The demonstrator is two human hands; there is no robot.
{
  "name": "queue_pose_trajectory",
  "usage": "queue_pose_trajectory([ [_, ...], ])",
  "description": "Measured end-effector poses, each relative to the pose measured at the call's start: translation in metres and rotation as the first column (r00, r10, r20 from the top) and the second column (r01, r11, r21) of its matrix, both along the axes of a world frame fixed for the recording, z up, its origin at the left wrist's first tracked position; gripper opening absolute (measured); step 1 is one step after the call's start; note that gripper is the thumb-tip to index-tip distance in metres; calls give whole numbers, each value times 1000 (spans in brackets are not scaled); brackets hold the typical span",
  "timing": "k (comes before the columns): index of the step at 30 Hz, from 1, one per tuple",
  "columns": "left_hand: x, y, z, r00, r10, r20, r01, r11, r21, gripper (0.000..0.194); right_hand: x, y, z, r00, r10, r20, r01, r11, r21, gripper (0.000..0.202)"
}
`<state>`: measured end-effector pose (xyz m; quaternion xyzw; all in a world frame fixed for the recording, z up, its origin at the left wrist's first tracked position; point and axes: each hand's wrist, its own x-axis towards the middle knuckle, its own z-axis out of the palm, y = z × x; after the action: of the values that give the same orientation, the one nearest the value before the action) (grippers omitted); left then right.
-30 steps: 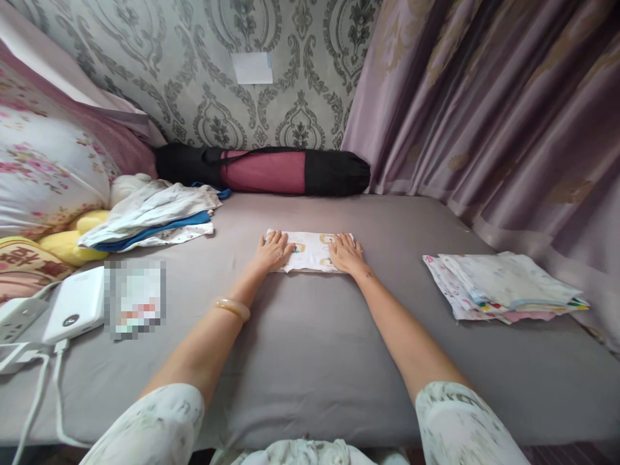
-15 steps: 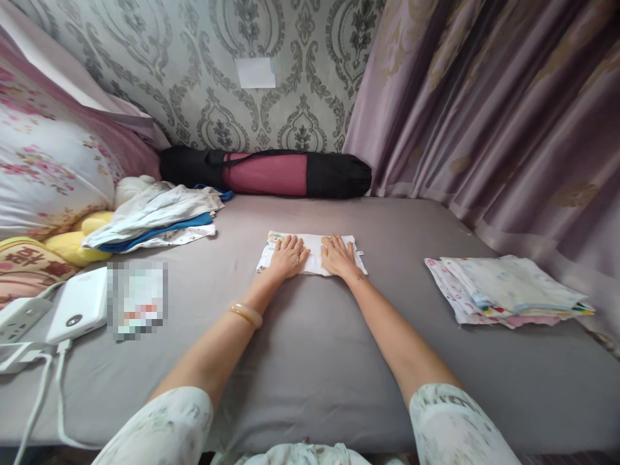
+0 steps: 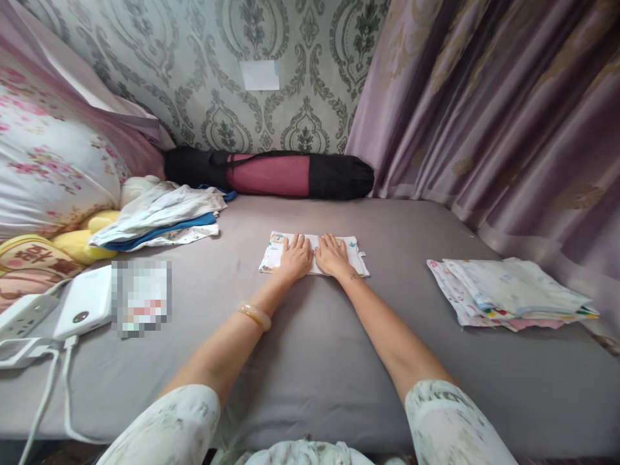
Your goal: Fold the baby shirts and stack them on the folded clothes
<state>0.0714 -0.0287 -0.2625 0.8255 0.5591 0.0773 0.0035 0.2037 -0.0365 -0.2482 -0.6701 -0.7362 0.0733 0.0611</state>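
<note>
A white printed cloth [image 3: 358, 261], folded into a flat rectangle, lies on the grey bed sheet [image 3: 310, 361] in front of me. My left hand [image 3: 296, 256] rests flat on its left half, palm down, fingers stretched out. Close beside it, my right hand [image 3: 332, 254] lies flat on the cloth's right half, also with fingers extended. The two hands are almost touching near the cloth's middle. A small tag shows at the right edge of the cloth. The part under my palms is hidden.
At right lies a stack of folded printed cloths [image 3: 523, 287]. A loose pile of clothes [image 3: 165, 213] sits at back left, beside a yellow plush [image 3: 104, 226]. Nearer are a white power bank [image 3: 87, 303], cables and a power strip [image 3: 24, 316]. A black and pink long bag [image 3: 268, 175] lies along the wall.
Both hands have slid inward over the cloth, so the gap between them is smaller. More of the cloth's print shows at its outer ends. The camera view has shifted slightly.
</note>
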Motion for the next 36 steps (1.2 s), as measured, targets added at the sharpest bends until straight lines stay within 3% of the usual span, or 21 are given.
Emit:
queue_pose_trajectory([
  [7,-1,3,-14,1000,-3,0,3,1000,24,54,-1,0,-8,1000,-8,10,8,1000,-12,56],
  [11,-2,2,-9,1000,-13,20,13,1000,-9,54,-4,1,-1,1000,-19,17,20,999,-47,56],
  [14,-9,-3,-4,998,44,52,-44,999,-1,51,-14,2,3,1000,-4,-13,4,1000,-23,56],
  [18,-24,-12,2,983,163,80,-164,987,-1,46,-30,3,-2,997,20,-72,-18,999,32,58],
  [25,-30,-16,6,979,183,89,-181,983,-28,41,-37,4,-11,997,9,-80,-7,1000,26,59],
  [30,-31,-14,7,978,185,100,-179,981,-68,41,-22,4,1,995,10,-99,-13,999,-32,59],
  [33,-33,-13,7,977,177,116,-171,984,-56,49,0,3,4,994,-92,-51,93,996,15,58],
  [36,-33,-12,6,985,149,86,-143,987,-73,59,19,0,1,986,-164,-10,164,986,-29,58],
])
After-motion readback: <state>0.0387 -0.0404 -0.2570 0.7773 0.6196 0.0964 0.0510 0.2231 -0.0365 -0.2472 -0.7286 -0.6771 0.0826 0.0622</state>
